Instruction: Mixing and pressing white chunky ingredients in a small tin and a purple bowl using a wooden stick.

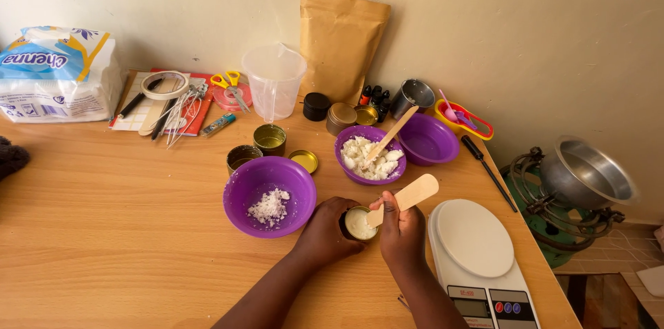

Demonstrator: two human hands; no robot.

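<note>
- Left hand (325,232): lower centre of the frame, fingers curled round a small round tin (360,224) filled with pale wax, steadying it on the wooden table (104,232).
- Right hand (401,229): just right of the tin, fingers pinched on a flat wooden spatula (408,197) whose lower end dips into the tin.
- Purple bowl (270,194): left of the tin, holding a few white flakes.
- Second purple bowl (370,154): above the tin, heaped with white chunks, a wooden stick (393,132) leaning in it.
- Kitchen scale (477,253): lower right, white round platform.
- Brown paper pouch (339,42): upper centre, propped against the wall.
</note>
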